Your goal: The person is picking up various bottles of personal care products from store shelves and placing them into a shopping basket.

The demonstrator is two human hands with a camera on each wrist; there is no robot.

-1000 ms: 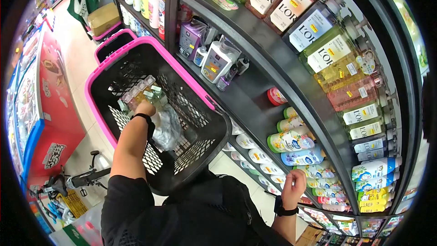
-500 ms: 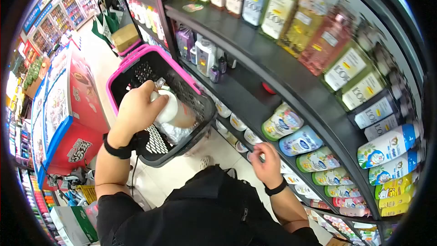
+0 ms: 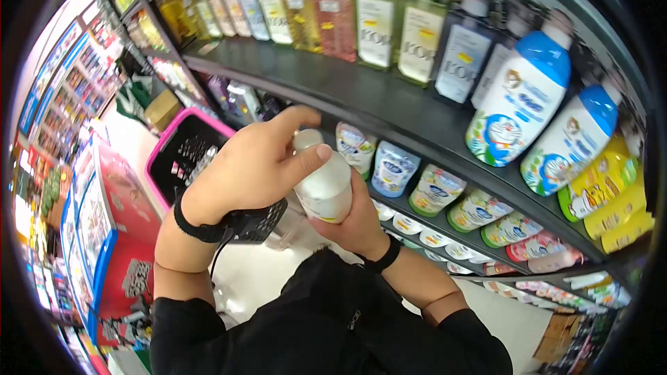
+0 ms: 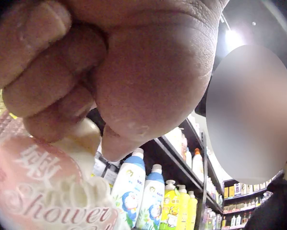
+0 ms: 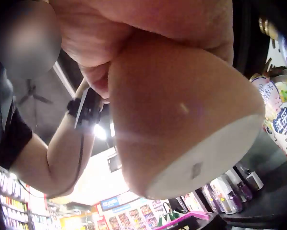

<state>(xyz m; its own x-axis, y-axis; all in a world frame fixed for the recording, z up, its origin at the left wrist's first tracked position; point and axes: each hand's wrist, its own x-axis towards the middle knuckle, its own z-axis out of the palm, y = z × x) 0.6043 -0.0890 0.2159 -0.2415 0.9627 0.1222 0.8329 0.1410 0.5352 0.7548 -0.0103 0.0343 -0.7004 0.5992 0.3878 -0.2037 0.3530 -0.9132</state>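
Note:
A white shower gel bottle (image 3: 325, 191) is held tilted in front of the chest by both hands. My left hand (image 3: 243, 167) grips it around the cap end, thumb and index finger on either side. Around the lower body of the bottle curls my right hand (image 3: 358, 226). In the left wrist view the bottle's pink label (image 4: 52, 191) reads "Shower", just below the curled left fingers (image 4: 57, 91). The right wrist view shows the bottle's rounded base (image 5: 201, 158) facing the camera, with the right palm over its body.
A black shopping basket (image 3: 163, 149) with a pink rim stands behind the left forearm. To the right run dark shelves (image 3: 333, 83) with pump bottles, blue-capped white bottles (image 3: 521, 97) and several pouches (image 3: 396, 167). A red freezer (image 3: 121, 271) stands at left.
My left hand has brought the bottle up from over the basket, rightward toward the shelf. My right hand has moved in from the side and taken hold of the bottle. The view has turned right.

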